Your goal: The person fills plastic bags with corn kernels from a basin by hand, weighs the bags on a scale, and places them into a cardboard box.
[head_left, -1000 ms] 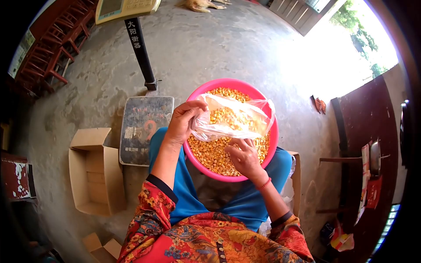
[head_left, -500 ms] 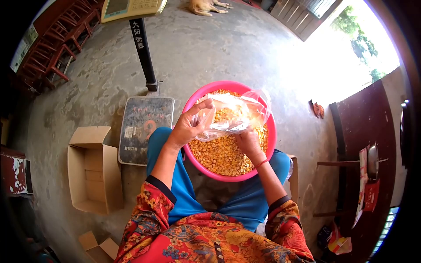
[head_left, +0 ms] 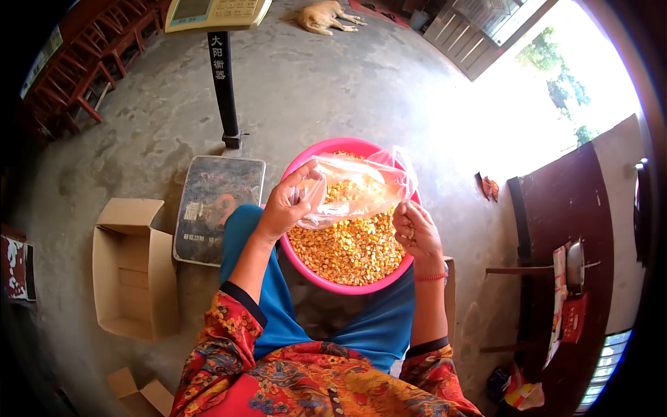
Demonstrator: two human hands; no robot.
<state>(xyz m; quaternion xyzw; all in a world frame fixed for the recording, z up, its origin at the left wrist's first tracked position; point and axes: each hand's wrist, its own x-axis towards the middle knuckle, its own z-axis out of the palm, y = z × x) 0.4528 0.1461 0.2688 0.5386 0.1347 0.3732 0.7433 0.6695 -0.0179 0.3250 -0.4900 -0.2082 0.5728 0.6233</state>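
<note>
A pink basin (head_left: 324, 280) full of yellow corn kernels (head_left: 347, 251) rests between the knees. Over it, a clear plastic bag (head_left: 361, 182) is stretched sideways. My left hand (head_left: 286, 203) grips the bag's left end, thumb and fingers curled around the plastic. On the right, my right hand (head_left: 418, 229) has its fingers curled and pressed together at the bag's right edge, near the basin's rim; it pinches the plastic there. Kernels show through the bag, and I cannot make out whether any are inside it.
A platform scale (head_left: 219, 208) with a display (head_left: 217, 12) on a post stands left of the basin. Farther left is an open cardboard box (head_left: 135, 271). A dog (head_left: 325, 17) lies on the floor ahead. A dark red table (head_left: 570, 208) stands at the right.
My right hand has come up from below the bag, out of the basin's middle, to the bag's right edge. The left hand still holds the bag. The view has shifted slightly.
</note>
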